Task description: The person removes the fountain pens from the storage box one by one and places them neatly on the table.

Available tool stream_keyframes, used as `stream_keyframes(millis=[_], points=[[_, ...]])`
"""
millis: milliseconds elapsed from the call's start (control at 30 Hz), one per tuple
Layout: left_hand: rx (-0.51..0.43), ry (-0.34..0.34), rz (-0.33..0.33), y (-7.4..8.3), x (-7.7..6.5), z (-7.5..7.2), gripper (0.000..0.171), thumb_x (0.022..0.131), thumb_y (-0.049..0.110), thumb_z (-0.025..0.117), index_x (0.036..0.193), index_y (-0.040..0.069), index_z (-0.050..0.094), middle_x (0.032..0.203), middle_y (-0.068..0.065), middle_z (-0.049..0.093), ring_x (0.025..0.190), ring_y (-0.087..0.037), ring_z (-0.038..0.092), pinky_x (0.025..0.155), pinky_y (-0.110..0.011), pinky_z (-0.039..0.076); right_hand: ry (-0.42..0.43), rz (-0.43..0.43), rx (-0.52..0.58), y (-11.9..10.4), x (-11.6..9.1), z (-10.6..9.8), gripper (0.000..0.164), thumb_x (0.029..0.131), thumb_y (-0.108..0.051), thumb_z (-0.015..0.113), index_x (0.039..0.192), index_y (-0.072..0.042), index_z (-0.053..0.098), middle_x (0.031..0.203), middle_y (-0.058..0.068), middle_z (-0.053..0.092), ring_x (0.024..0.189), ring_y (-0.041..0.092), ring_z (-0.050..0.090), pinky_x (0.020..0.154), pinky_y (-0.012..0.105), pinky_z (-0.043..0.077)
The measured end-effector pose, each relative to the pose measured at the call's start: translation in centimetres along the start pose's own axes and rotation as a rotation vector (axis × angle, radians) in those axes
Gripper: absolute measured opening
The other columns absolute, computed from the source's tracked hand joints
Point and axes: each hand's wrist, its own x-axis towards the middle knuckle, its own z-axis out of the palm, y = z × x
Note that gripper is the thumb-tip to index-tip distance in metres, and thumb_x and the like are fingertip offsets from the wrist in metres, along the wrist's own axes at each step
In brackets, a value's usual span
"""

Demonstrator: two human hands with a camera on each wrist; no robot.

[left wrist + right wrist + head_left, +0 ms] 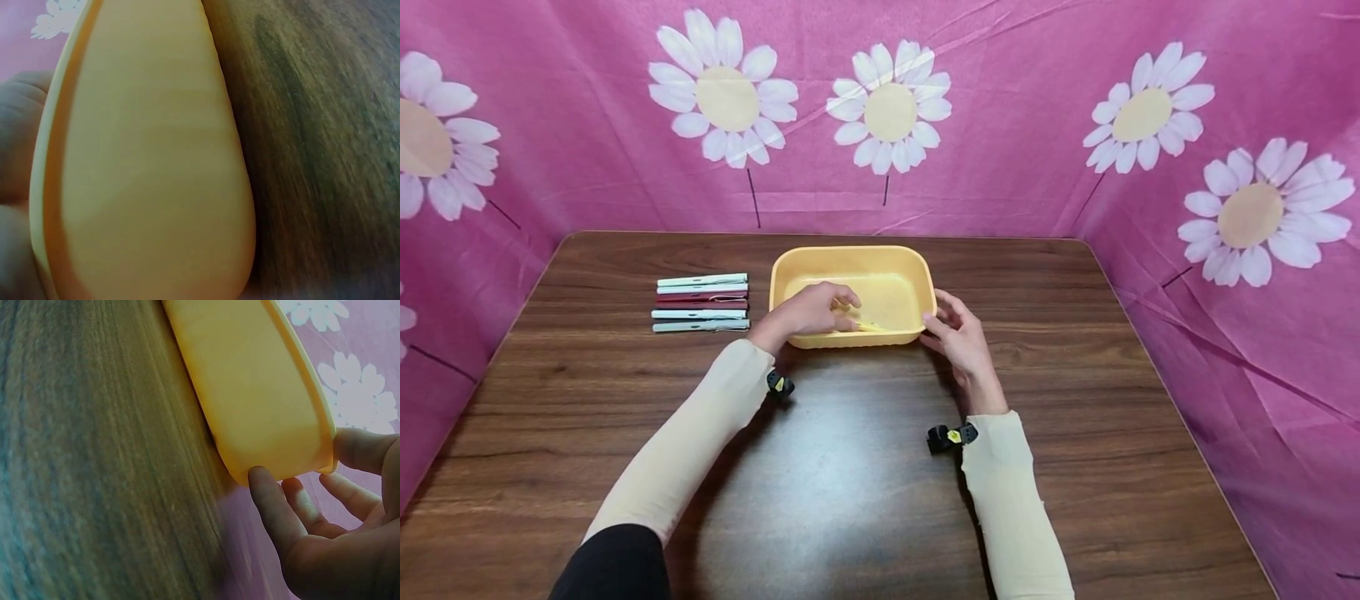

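A yellow plastic bin (852, 339) stands at the back middle of the table. My left hand (811, 310) reaches over its near left rim, fingers inside, with a visible gap between thumb and fingertips. A thin yellow pen-like stick (870, 327) lies inside along the near wall, by the left thumb tip. In the left wrist view the bin's outer wall (150, 156) hides most of that hand. My right hand (958, 337) grips the bin's right near corner. The thumb sits at the rim and the other fingers (272, 503) spread round the outside of the corner.
Left of the bin, several pens (702, 291) lie side by side in a row, white, dark red and pale blue-green. Behind the wooden table (850, 500) hangs a pink cloth (1000, 108) with white flowers, which also runs down both sides.
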Motion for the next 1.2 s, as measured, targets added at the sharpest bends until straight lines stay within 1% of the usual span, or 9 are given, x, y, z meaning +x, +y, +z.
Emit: stream_keyframes(millis=[167, 333, 467, 600, 733, 867, 967, 1100, 1200], points=[[0.023, -0.011, -0.008, 0.0, 0.3, 0.1, 0.038, 0.091, 0.018, 0.078, 0.123, 0.001, 0.067, 0.122, -0.019, 0.068, 0.118, -0.034, 0.061, 0.102, -0.046, 0.046, 0.003, 0.001, 0.001, 0.1, 0.0, -0.1, 0.052, 0.101, -0.001, 0.058, 0.151, -0.007, 0.044, 0.138, 0.026, 0.052, 0.118, 0.034, 0.058, 0.096, 0.044, 0.053], [0.075, -0.028, -0.024, -0.2, 0.7, 0.2, 0.032, 0.088, 0.009, 0.079, 0.118, 0.002, 0.069, 0.118, -0.018, 0.07, 0.114, -0.034, 0.062, 0.101, -0.045, 0.048, 0.004, -0.002, -0.002, 0.1, 0.0, -0.1, 0.052, 0.101, -0.001, 0.059, 0.151, -0.006, 0.045, 0.138, 0.026, 0.052, 0.117, 0.033, 0.059, 0.095, 0.044, 0.054], [0.128, -0.048, -0.012, -0.2, 1.0, 0.1, 0.027, 0.086, 0.002, 0.078, 0.113, 0.002, 0.071, 0.111, -0.017, 0.071, 0.108, -0.032, 0.064, 0.098, -0.044, 0.049, 0.004, -0.004, 0.006, 0.0, 0.0, 0.0, 0.052, 0.101, 0.0, 0.059, 0.151, -0.007, 0.045, 0.138, 0.026, 0.052, 0.117, 0.033, 0.059, 0.095, 0.044, 0.054], [0.149, -0.095, -0.007, -0.3, 1.1, 0.1, 0.025, 0.087, -0.007, 0.069, 0.11, 0.002, 0.072, 0.098, -0.012, 0.071, 0.098, -0.027, 0.063, 0.092, -0.039, 0.05, 0.001, -0.005, 0.004, 0.0, 0.0, 0.1, 0.052, 0.101, -0.001, 0.059, 0.151, -0.007, 0.045, 0.138, 0.026, 0.052, 0.115, 0.032, 0.06, 0.096, 0.044, 0.053], [0.157, -0.124, -0.004, -0.4, 1.0, 0.2, 0.031, 0.085, -0.015, 0.059, 0.107, 0.002, 0.071, 0.085, -0.005, 0.066, 0.087, -0.021, 0.059, 0.086, -0.035, 0.048, -0.004, 0.0, -0.001, 0.0, 0.0, 0.2, 0.051, 0.102, -0.002, 0.058, 0.151, -0.007, 0.045, 0.138, 0.025, 0.053, 0.116, 0.032, 0.06, 0.097, 0.044, 0.053], [0.153, -0.116, 0.019, -0.5, 1.0, 0.3, 0.033, 0.083, -0.016, 0.053, 0.104, 0.002, 0.071, 0.078, -0.002, 0.064, 0.081, -0.019, 0.058, 0.084, -0.035, 0.048, -0.006, 0.0, -0.006, 0.0, 0.0, 0.2, 0.051, 0.102, -0.002, 0.058, 0.151, -0.007, 0.044, 0.14, 0.025, 0.052, 0.12, 0.035, 0.058, 0.097, 0.044, 0.053], [0.158, -0.117, 0.041, -0.7, 1.0, 0.4, 0.032, 0.084, -0.016, 0.052, 0.099, 0.003, 0.073, 0.079, -0.001, 0.066, 0.081, -0.019, 0.059, 0.086, -0.037, 0.05, 0.002, 0.001, -0.005, 0.0, 0.0, 0.2, 0.051, 0.102, -0.001, 0.058, 0.151, -0.007, 0.045, 0.14, 0.025, 0.052, 0.118, 0.034, 0.058, 0.096, 0.044, 0.053], [0.191, -0.106, 0.084, -0.9, 1.0, 0.3, 0.026, 0.087, -0.012, 0.058, 0.092, 0.006, 0.077, 0.083, 0.0, 0.069, 0.083, -0.018, 0.06, 0.088, -0.039, 0.052, 0.009, 0.0, -0.004, 0.0, 0.0, 0.1, 0.051, 0.101, 0.0, 0.058, 0.151, -0.006, 0.045, 0.139, 0.026, 0.052, 0.114, 0.028, 0.061, 0.095, 0.043, 0.054], [0.196, -0.097, 0.103, -1.0, 1.0, 0.3, 0.021, 0.087, -0.009, 0.063, 0.09, 0.007, 0.076, 0.082, 0.001, 0.067, 0.082, -0.018, 0.059, 0.086, -0.039, 0.052, 0.01, -0.001, -0.001, 0.0, 0.0, 0.1, 0.051, 0.102, -0.001, 0.058, 0.151, -0.006, 0.045, 0.139, 0.026, 0.052, 0.111, 0.026, 0.062, 0.094, 0.042, 0.055]])
